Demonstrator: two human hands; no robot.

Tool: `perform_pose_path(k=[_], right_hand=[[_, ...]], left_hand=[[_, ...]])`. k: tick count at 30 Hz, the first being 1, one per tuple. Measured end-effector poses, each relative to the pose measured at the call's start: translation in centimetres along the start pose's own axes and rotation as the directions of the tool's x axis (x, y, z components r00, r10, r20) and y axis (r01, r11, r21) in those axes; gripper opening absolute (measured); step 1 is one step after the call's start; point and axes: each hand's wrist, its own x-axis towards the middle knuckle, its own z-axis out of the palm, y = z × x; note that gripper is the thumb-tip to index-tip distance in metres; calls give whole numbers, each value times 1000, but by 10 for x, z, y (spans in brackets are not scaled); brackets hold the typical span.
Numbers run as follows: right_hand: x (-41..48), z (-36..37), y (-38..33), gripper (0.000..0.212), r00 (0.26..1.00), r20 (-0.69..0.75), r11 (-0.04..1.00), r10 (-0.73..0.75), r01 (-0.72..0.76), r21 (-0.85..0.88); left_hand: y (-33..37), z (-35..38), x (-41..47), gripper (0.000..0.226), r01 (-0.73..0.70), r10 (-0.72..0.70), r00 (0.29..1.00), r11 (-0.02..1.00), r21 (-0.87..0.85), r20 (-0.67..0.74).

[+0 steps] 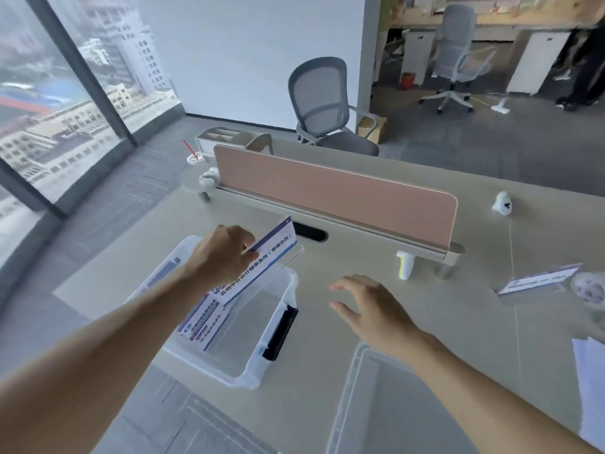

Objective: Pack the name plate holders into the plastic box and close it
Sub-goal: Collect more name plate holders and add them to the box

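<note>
A clear plastic box [252, 371] with a black latch stands open on the desk, left of centre. Inside it lies a name plate holder [199, 322] with a blue and white card. My left hand [222, 257] grips another clear name plate holder [265, 263] and holds it tilted above the box. To the right of the box, my right hand [370, 309] hovers over the desk with its fingers spread and holds nothing. A third name plate holder [537, 280] stands on the desk at the far right. The box's clear lid [389, 411] lies at the near right.
A pink divider panel [337, 198] runs across the desk behind the box. A white and yellow bottle [404, 265] stands by its foot. A tape roll [589, 288] and papers [592, 388] lie at the right edge. A grey chair [324, 109] stands beyond the desk.
</note>
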Motion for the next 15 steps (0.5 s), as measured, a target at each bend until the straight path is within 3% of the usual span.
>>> perform_pose_path(k=[8,15], right_hand=[[83,103,-82,37,963,269,986,-27,70,-151],[98,177,-89,40,876,483,948,15,140,-285]], left_hand=[[-116,38,-1,27,152,-142,984,985,-83,110],[-156,120,0,36,219,-175,954,960,-171,242]])
